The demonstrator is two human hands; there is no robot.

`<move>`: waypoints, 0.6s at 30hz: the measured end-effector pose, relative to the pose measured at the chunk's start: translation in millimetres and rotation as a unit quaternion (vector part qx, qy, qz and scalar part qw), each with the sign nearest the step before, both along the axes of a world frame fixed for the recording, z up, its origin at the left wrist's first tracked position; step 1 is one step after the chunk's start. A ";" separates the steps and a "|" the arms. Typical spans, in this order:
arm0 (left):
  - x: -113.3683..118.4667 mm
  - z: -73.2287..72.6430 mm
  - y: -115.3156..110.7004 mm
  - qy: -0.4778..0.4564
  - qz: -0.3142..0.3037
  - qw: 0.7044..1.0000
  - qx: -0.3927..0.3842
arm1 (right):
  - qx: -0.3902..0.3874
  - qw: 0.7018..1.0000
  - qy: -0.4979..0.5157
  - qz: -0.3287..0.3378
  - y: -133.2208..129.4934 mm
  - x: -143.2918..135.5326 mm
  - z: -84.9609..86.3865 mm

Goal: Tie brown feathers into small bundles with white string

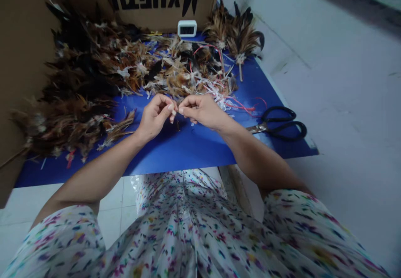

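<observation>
My left hand (157,115) is closed in a pinch over the blue tabletop (188,148), with a small pale, fluffy piece between thumb and fingers. Close beside it on the right, my right hand (200,110) also pinches, its fingertips almost touching the left ones; what it holds is too small to make out. Just beyond both hands lie loose brown feathers (175,79). A tangle of white and red string (216,92) rests past the right hand. Black-handled scissors (278,123) lie by the right forearm, the blades partly hidden.
Bundled brown and black feathers (78,77) cover the left side. More bundles (239,35) stand at the back right. A small white digital clock (187,28) sits before a cardboard box (150,16). Another cardboard wall (21,52) rises at the left.
</observation>
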State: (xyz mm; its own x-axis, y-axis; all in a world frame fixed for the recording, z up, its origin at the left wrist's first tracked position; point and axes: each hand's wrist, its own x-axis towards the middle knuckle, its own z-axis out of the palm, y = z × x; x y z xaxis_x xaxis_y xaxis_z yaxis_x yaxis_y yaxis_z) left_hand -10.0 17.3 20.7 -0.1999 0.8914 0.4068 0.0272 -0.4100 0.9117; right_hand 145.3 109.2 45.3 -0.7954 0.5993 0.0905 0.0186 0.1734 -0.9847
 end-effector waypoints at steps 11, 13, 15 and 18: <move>-4.2 -4.7 0.6 -0.002 -0.009 1.000 -0.007 | 0.088 0.993 0.036 0.066 5.9 7.3 1.9; -3.8 -4.4 0.1 -0.004 -0.008 1.000 -0.005 | 0.077 0.994 0.039 0.070 6.1 7.7 2.0; -3.3 -3.4 -0.6 -0.006 -0.005 1.000 -0.003 | 0.065 0.995 0.047 0.061 5.7 6.9 1.3; -2.1 -1.6 -1.3 -0.007 -0.001 1.000 -0.008 | 0.047 0.996 0.058 0.048 4.0 4.6 -0.7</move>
State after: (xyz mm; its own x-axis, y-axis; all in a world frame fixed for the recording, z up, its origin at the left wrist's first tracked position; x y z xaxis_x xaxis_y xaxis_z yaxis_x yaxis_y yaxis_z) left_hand -12.1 16.0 19.1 -0.2047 0.8981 0.3892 0.0133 -0.3951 0.9186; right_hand 149.9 113.2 44.6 -0.8292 0.5064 0.2365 -0.1147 0.2600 -0.9588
